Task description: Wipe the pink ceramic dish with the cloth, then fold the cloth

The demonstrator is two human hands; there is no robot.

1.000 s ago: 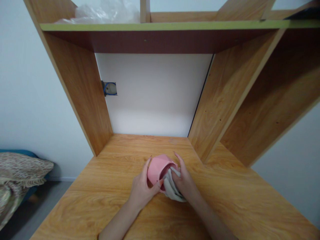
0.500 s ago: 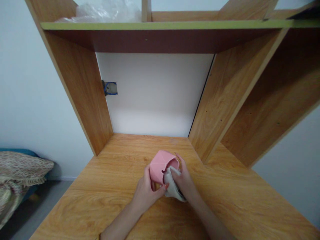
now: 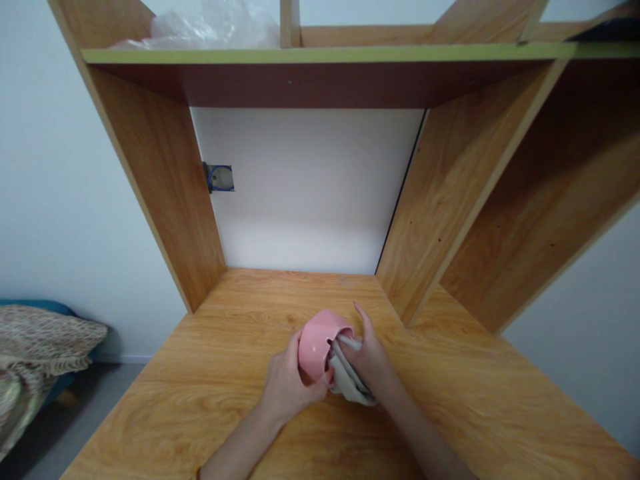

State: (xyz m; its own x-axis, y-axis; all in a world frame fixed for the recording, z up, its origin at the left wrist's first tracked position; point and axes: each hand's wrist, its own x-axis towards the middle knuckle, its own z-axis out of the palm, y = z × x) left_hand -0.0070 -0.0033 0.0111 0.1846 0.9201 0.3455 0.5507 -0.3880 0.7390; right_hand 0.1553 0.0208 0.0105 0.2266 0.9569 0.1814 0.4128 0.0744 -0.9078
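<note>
A pink, hollow container (image 3: 318, 343) with a notch in its rim is tilted above the wooden desk, its opening turned toward the right. My left hand (image 3: 293, 383) is wrapped round its left side and lower edge, the thumb near the rim. A pale grey cloth (image 3: 347, 377) is bunched at the opening, partly inside. My right hand (image 3: 367, 357) grips this cloth, with its fingertips pushed into the opening and one finger stretched out above the rim. The inside of the container is mostly hidden by the cloth and hand.
The wooden desk (image 3: 220, 360) runs under both hands, with upright side panels (image 3: 155, 180) and a green-edged shelf (image 3: 300, 56) above. Clear plastic wrapping (image 3: 215, 27) lies on the shelf. An uncovered wall box (image 3: 220, 178) shows blue wire. A patterned blanket (image 3: 45, 333) is at far left.
The pink container has turned slightly in my left hand and sits a little lower. My right hand has pushed the cloth against the opening, and the cloth's folds have shifted.
</note>
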